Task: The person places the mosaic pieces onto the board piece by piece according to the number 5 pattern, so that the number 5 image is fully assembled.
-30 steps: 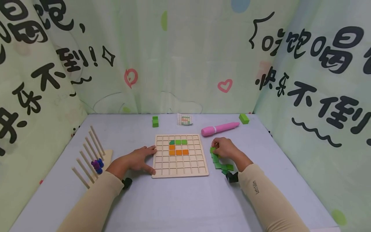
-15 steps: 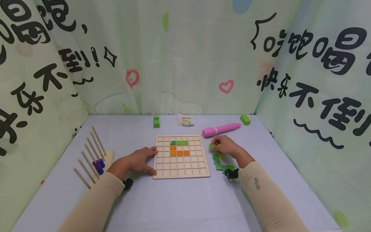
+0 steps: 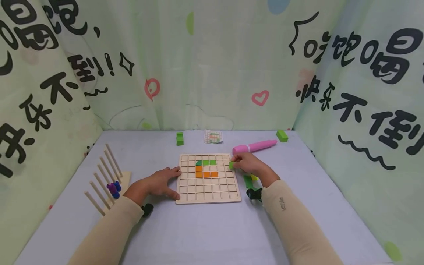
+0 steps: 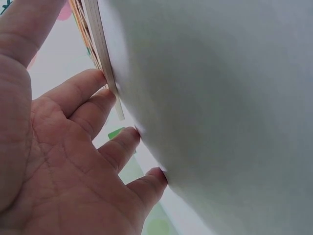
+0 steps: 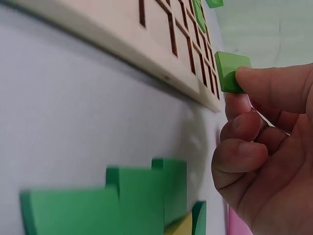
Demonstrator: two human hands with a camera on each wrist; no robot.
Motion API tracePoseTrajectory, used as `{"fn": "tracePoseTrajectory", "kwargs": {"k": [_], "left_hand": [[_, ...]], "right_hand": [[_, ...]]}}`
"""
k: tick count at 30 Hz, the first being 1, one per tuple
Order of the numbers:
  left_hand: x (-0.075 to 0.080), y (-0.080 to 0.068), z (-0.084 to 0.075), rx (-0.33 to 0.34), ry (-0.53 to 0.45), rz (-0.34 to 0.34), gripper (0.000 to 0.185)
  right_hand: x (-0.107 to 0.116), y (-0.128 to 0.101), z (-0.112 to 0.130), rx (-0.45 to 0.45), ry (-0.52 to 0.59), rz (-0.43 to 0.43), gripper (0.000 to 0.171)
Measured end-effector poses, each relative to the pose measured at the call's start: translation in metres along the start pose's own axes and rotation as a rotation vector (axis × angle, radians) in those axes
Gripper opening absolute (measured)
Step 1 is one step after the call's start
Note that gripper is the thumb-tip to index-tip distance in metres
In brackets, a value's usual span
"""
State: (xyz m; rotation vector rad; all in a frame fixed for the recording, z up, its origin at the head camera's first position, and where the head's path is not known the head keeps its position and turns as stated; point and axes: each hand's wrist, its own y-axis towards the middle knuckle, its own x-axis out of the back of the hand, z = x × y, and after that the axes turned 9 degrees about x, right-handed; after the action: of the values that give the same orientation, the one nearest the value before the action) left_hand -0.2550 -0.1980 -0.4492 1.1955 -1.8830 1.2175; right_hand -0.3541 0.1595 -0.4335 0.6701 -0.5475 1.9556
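My right hand [image 3: 253,166] pinches a light green square tile [image 5: 227,72] between thumb and fingers, over the right edge of a wooden grid board [image 3: 208,189]. Spread fingers of my left hand [image 3: 155,183] touch the board's left edge, and in the left wrist view its fingertips [image 4: 98,78] meet the rim. A green piece with a rounded corner [image 3: 198,162] lies on the grid beside two light green tiles [image 3: 209,162]. Below them, several orange tiles [image 3: 207,174] form an L. Dark green tiles [image 5: 142,196] lie right of the board with a yellow piece [image 5: 180,226], partly hidden by my right arm.
On the left stands a wooden peg rack [image 3: 126,180] with blue and purple beads [image 3: 114,188]. Behind the board are a pink pen-shaped object [image 3: 255,146], a printed grid card [image 3: 213,136], green blocks [image 3: 180,139] and another green block [image 3: 282,135]. Printed curtains surround the table.
My right hand has lifted the light green tile away from the loose pieces and carried it left to the board's right edge. The left hand stays at the board's left edge.
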Motion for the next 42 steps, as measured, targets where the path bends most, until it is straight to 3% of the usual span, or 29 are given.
{"fn": "tracePoseTrajectory", "kwargs": {"k": [10,19,30,42], "left_hand": [[0.0,0.0,-0.002,0.008,0.001,0.006,0.101],[0.0,0.002,0.001,0.015,0.014,-0.014,0.1],[0.0,0.001,-0.001,0.01,0.005,-0.001,0.099],[-0.001,0.001,-0.001,0.008,0.005,-0.004,0.099]], "right_hand": [[-0.014,0.02,0.009,0.055,-0.05,0.01,0.012],[-0.021,0.033,0.022,0.008,-0.03,-0.006,0.013],[-0.029,0.042,0.027,-0.007,-0.141,-0.011,0.009],[-0.035,0.048,0.027,0.051,-0.321,0.004,0.017]]}}
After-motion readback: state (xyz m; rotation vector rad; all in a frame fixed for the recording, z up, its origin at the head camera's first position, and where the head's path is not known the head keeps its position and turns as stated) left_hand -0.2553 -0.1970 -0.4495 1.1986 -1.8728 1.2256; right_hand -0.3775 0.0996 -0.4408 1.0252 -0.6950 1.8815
